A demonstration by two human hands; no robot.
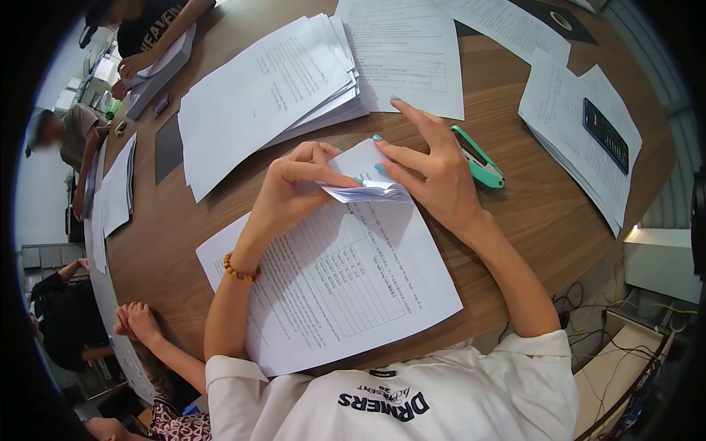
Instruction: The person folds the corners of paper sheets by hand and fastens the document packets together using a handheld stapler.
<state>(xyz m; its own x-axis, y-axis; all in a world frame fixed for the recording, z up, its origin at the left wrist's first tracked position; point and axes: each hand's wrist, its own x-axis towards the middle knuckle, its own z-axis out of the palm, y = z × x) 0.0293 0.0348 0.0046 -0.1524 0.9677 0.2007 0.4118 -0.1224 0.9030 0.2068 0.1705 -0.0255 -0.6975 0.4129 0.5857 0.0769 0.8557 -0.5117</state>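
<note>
And here I am at the brown wood-grained table (pixel 500 88), a bundle of white printed paper sheets (pixel 338 301) lying right in front of me, its far end bent up and curling back between my two hands! My left hand (pixel 298 180), brown beaded bracelet (pixel 241 267) round the wrist, has its fingers pinching that raised end, thumb laid along the bend where the sheet edges show in a layered fan. Over on the right, my right hand (pixel 445 173) has its fingers spread apart, two tips up against the bent paper, another reaching out beyond it towards the far side. Just beside that hand, on its right, sits a mint-green and black stapler (pixel 482 162)! Far left of my hands, a thick, uneven stack of white printed sheets (pixel 265 99), and next to it, far centre, more printed paper (pixel 412 59). Out on the right, a black rectangular smartphone (pixel 606 135) lies on another pile of printed sheets (pixel 562 125). Far left, a person in a black top (pixel 158 31) has hands on papers too!
</note>
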